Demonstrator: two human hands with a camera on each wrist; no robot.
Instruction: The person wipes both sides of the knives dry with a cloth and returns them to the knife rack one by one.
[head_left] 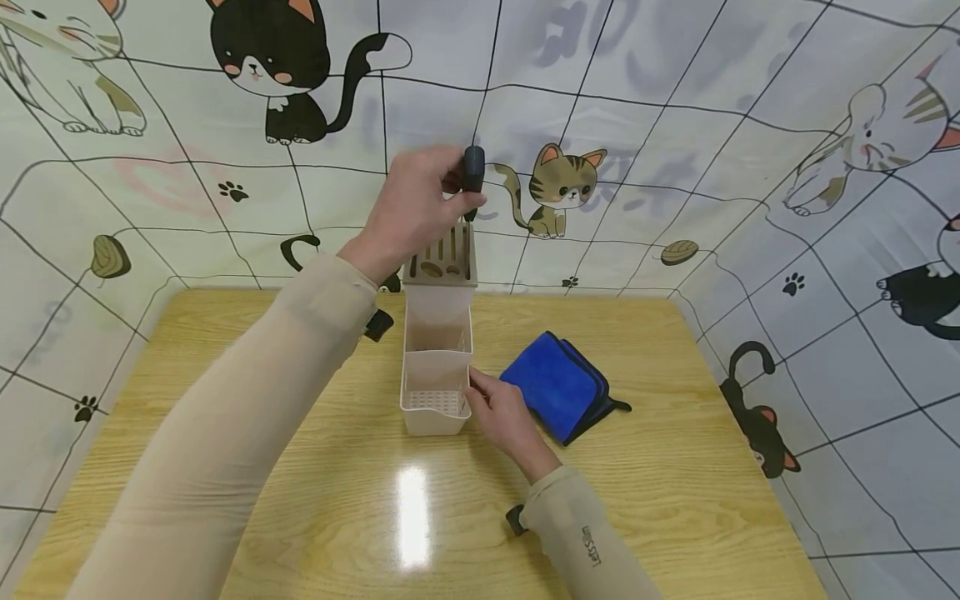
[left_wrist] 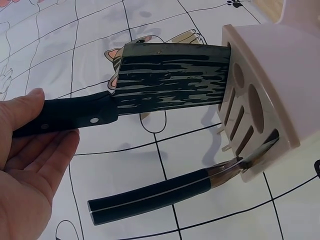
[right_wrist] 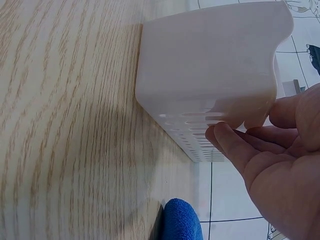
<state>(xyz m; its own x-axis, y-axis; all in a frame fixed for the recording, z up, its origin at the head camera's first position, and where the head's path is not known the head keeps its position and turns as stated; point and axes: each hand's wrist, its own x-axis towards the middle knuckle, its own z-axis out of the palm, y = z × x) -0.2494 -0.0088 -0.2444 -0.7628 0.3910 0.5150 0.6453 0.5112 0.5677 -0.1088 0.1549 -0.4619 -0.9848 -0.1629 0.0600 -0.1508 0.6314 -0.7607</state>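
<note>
My left hand grips the black handle of a cleaver above a pale plastic knife holder. In the left wrist view, the far end of the blade sits in a slot of the holder's beige slotted top, while most of the blade shows outside. A second knife with a dark handle stands in another slot beside it. Low down, my right hand holds the holder's right side near its front compartment. In the right wrist view, the thumb lies by the rim and the fingers against the perforated wall.
A folded blue cloth with a dark underside lies right of the holder on the wooden table. Behind the table hangs a white sheet printed with cats and grid lines. More of this sheet borders both sides.
</note>
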